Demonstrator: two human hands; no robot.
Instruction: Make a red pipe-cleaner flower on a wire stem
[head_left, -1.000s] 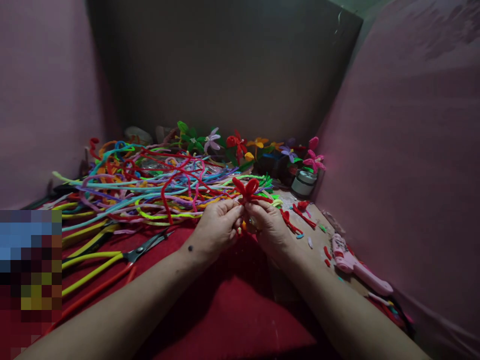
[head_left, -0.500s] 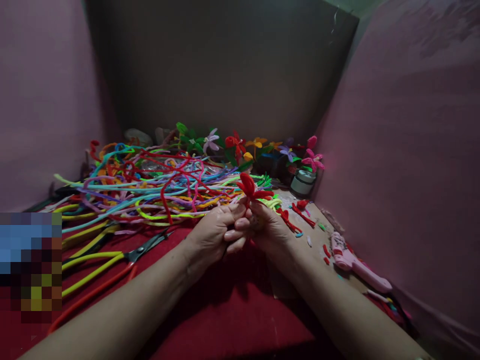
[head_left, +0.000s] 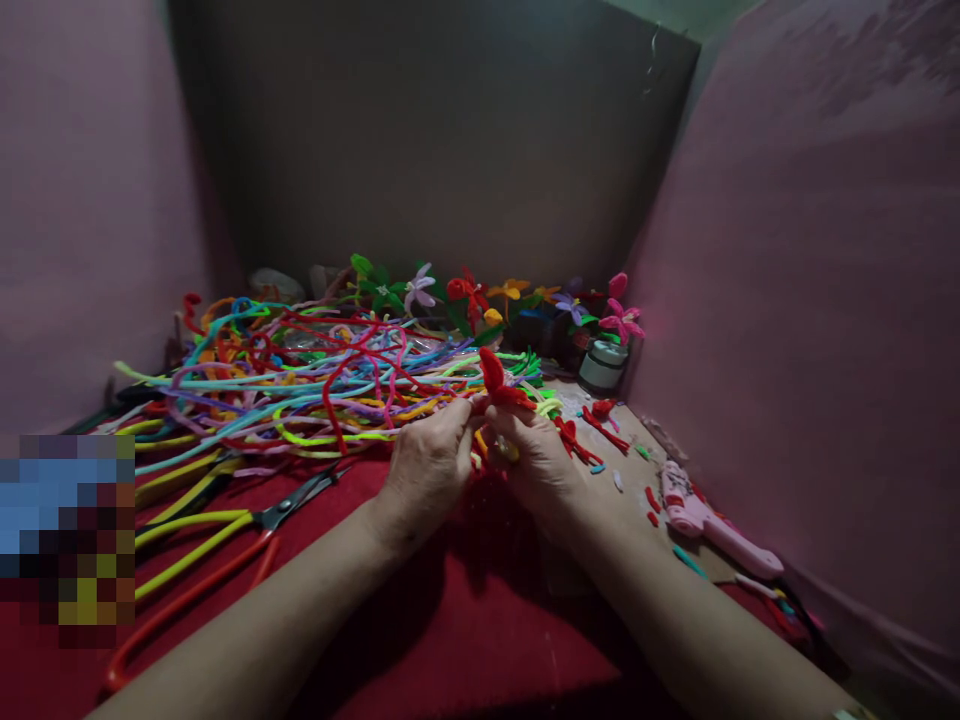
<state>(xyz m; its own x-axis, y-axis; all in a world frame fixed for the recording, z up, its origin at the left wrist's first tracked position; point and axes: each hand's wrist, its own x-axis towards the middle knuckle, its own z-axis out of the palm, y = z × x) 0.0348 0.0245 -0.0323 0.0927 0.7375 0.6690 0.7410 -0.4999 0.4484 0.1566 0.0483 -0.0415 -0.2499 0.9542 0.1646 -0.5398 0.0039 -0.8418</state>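
At 8 o'clock from the hands, yellow-handled cutters are lying on the red cloth, their dark blades pointing toward the hands. An orange-handled tool is lying just beside the cutters, at their 6 o'clock.

At 10 o'clock from the hands, a loose pile of pipe cleaners in many colours is spreading across the cloth, its near edge reaching almost to the knuckles.

The left hand is hovering over the middle of the cloth with its fingers curled in narrow. Its thumb and forefinger are pinching the base of the red flower. This flower, bent from pipe cleaner, is sticking up at 12 o'clock from the 2 hands, just above the fingertips and in front of the pile.

The right hand is pressing against the left, fingers likewise drawn in tight, gripping the same base from the other side.

At 12 o'clock, well beyond the hands, a row of finished flowers is standing against a dark board.

At 2 o'clock from the right hand, red scraps are lying scattered near it, and a small round tin is sitting farther back at 1 o'clock. At 4 o'clock from the right hand, a pink glue gun is lying apart from it, next to the pink wall.
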